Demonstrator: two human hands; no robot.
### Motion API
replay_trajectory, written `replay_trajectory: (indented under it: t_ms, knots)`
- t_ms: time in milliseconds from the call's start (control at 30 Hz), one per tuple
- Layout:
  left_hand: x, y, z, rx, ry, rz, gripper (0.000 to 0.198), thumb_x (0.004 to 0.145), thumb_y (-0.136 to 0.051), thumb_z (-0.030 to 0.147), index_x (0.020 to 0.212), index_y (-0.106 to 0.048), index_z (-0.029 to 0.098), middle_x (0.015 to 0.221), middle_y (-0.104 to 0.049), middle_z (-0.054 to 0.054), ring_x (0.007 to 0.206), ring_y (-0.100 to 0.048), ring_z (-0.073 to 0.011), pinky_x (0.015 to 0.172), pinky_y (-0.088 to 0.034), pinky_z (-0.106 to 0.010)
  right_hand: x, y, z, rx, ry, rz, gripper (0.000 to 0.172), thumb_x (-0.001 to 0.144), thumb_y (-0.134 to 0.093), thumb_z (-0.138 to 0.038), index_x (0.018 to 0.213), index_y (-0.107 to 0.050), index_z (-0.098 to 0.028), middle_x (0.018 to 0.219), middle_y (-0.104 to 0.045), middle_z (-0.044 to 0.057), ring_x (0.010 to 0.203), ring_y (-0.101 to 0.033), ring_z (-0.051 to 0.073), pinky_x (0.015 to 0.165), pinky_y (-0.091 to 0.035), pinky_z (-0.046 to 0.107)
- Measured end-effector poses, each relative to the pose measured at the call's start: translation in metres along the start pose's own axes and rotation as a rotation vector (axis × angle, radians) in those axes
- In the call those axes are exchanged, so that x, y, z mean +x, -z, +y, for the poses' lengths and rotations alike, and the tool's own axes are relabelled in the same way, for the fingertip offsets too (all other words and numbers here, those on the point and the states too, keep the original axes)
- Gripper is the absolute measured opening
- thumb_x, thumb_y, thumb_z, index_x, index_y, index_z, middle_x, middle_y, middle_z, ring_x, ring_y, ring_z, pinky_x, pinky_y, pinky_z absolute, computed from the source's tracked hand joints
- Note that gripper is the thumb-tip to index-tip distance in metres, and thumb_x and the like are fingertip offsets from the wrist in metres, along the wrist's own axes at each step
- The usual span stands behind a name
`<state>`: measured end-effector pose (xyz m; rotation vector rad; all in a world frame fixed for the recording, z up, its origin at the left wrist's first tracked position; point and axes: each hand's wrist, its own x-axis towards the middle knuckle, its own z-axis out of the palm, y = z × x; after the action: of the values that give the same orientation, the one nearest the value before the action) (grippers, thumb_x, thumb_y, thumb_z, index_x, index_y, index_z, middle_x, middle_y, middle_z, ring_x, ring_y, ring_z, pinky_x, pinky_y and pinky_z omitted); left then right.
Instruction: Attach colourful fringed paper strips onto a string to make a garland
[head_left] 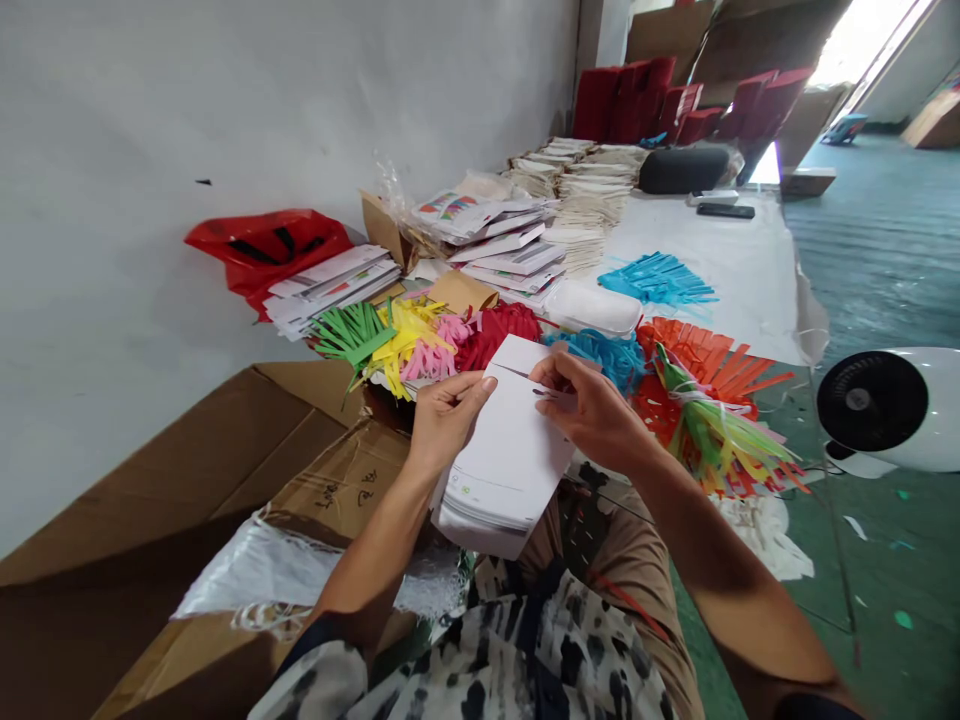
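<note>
A white paper envelope (506, 440) lies in front of me above my lap, with small print near its lower end and a crease across its upper end. Layered paper edges (480, 515) show beneath it, like a stack. My left hand (450, 415) pinches its left edge between thumb and fingers. At the upper right, my right hand (589, 405) has its thumb and fingers closed on the paper by a small dark slit or mark. Just beyond lie cut paper tassels: green (352, 335), yellow (411, 335), pink (442, 345), dark red (499, 330) and blue (600, 355).
Printed white packets (510, 245) are piled behind the tassels, beside a red bag (270, 250). Orange fringe (697, 350) and a tied multicoloured bundle (720, 430) lie right. A fan (870, 400) stands far right. An open cardboard box (300, 430) is at left. A phone (725, 211) rests on the table.
</note>
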<state>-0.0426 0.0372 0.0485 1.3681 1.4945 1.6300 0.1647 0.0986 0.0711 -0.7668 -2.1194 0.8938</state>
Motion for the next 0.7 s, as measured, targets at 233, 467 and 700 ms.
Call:
replay_trajectory:
  t_ms: [233, 467, 700]
  knots:
    - [0.0, 0.004, -0.01, -0.092, 0.056, -0.004, 0.033, 0.081, -0.086, 0.049, 0.091, -0.087, 0.018, 0.084, -0.079, -0.003, 0.07, -0.066, -0.0154, 0.065, -0.052, -0.025, -0.008, -0.005, 0.0, -0.261, 0.177, 0.241, 0.013, 0.101, -0.066, -0.025, 0.105, -0.077, -0.03, 0.092, -0.078, -0.001, 0.084, -0.069, 0.017, 0.085, -0.05, 0.033]
    - [-0.001, 0.004, -0.015, -0.158, 0.088, 0.051, 0.035, 0.078, -0.087, 0.051, 0.094, -0.087, 0.019, 0.082, -0.079, -0.002, 0.067, -0.065, -0.0153, 0.065, -0.052, -0.026, -0.017, 0.001, 0.002, -0.233, 0.186, 0.556, 0.016, 0.102, -0.066, -0.031, 0.097, -0.081, -0.03, 0.093, -0.083, 0.0, 0.092, -0.078, 0.022, 0.087, -0.061, 0.038]
    - [-0.016, 0.011, 0.007, 0.133, -0.226, 0.07, 0.014, 0.083, -0.084, 0.033, 0.089, -0.088, 0.021, 0.079, -0.082, -0.003, 0.065, -0.072, -0.0172, 0.063, -0.057, -0.026, -0.026, 0.039, -0.003, -0.17, 0.192, 0.339, 0.04, 0.095, -0.071, -0.025, 0.135, -0.072, -0.03, 0.145, -0.068, 0.007, 0.129, -0.068, 0.025, 0.106, -0.058, 0.042]
